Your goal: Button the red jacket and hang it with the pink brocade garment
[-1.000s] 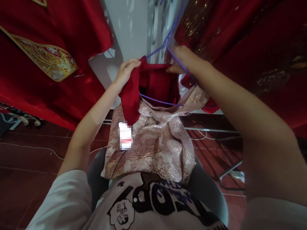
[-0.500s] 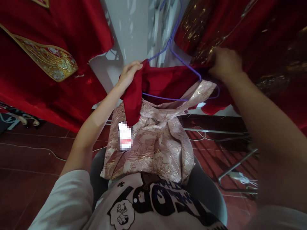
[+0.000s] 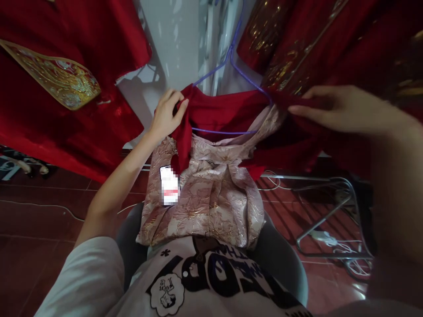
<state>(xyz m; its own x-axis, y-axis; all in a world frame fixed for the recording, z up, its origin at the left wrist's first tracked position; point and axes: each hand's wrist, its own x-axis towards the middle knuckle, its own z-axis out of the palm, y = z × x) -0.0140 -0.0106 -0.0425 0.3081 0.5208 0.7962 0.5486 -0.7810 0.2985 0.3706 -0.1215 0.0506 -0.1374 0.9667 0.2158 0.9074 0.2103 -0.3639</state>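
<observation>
Left hand [image 3: 165, 115] pinched on the left shoulder of the red garment [image 3: 221, 113] draped over the purple hanger [image 3: 231, 66] — pink brocade fabric [image 3: 201, 198] below it — right hand [image 3: 340, 110] gripping the garment's right edge, fingers closed.

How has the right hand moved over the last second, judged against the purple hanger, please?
Yes. The right hand has moved rightward and slightly down, from beside the purple hanger at its neck out past the hanger's right shoulder, pinching the red garment.
</observation>
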